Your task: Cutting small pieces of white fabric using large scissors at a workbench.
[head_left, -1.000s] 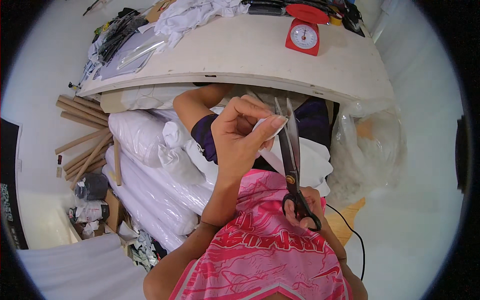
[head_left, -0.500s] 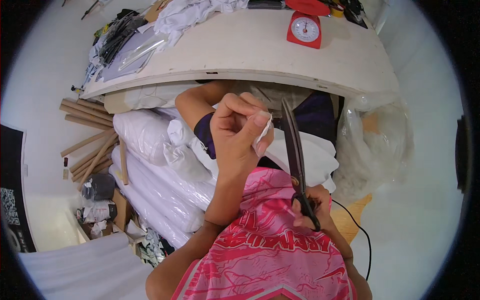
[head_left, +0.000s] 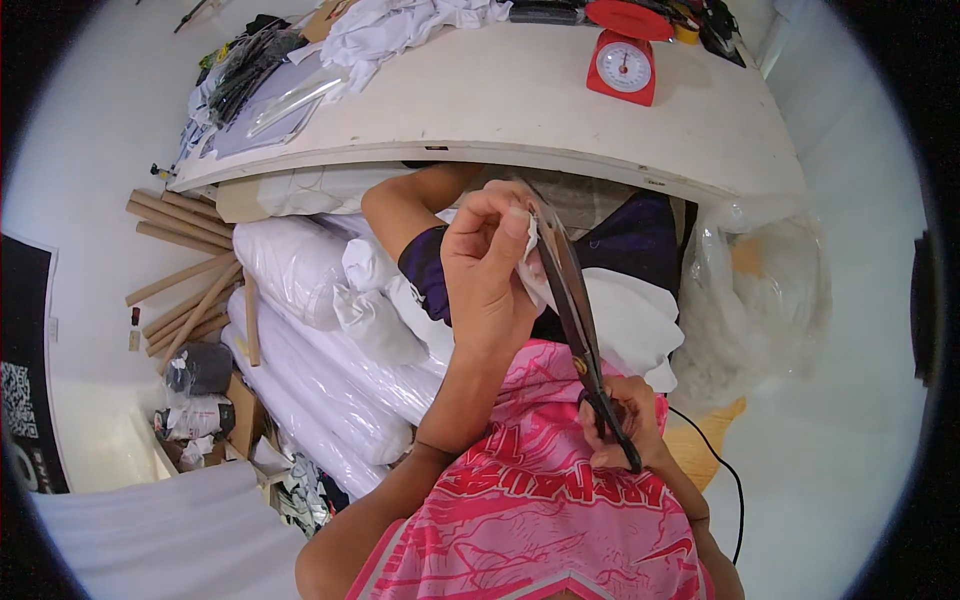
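My left hand [head_left: 488,265] is raised in front of me, thumb and fingers pinched on a small white scrap [head_left: 531,238] that looks like fabric or paper. Lower and to the right, my right hand [head_left: 630,430] grips the black handles of a large pair of scissors [head_left: 583,345]. Their long dark blades point up and away, alongside the left fingertips and the scrap. The blade tips are smeared by motion, and whether they touch the scrap I cannot tell. White cloth [head_left: 630,325] lies below, over my lap.
A white table [head_left: 480,95] spans the far side, bearing a red dial scale [head_left: 622,68], white cloth [head_left: 400,30] and plastic sheets. At left are cardboard tubes [head_left: 180,220] and plastic-wrapped white rolls [head_left: 310,370]. Clear plastic bags [head_left: 760,290] and a black cable [head_left: 735,480] are at right.
The scissors have swung left, bringing their blades close beside my left fingertips. My left hand keeps its pinch on the white scrap. The whole view has shifted slightly.
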Motion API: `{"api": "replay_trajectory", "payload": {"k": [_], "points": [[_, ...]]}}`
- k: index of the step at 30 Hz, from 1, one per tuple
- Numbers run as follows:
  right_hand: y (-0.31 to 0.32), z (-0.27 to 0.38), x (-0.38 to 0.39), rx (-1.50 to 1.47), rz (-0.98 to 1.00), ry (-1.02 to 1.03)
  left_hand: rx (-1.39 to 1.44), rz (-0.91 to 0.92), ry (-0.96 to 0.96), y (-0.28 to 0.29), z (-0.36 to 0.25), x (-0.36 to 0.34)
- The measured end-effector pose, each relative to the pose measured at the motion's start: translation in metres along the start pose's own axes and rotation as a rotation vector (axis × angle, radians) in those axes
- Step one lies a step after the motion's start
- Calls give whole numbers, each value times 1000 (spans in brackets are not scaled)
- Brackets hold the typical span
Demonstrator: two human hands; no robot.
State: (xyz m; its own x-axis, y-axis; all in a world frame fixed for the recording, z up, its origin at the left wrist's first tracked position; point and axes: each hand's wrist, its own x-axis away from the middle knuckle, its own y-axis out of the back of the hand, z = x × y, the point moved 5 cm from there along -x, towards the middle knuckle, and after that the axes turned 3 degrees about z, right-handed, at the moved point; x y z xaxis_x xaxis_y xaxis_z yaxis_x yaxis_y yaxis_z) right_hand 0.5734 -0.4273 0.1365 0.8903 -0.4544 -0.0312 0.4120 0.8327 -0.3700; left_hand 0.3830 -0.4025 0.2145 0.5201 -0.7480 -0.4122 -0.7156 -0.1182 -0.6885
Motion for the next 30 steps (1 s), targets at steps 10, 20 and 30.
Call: {"api": "replay_trajectory", "payload": {"k": [10, 20, 30], "points": [[2, 4, -1, 168, -40, 61, 28, 19, -52, -1, -2, 2], [8, 11, 3, 635, -157, 157, 12, 39, -128, -8, -7, 4], [13, -4, 6, 394, -43, 181, 117, 82, -38, -14, -2, 4]]}}
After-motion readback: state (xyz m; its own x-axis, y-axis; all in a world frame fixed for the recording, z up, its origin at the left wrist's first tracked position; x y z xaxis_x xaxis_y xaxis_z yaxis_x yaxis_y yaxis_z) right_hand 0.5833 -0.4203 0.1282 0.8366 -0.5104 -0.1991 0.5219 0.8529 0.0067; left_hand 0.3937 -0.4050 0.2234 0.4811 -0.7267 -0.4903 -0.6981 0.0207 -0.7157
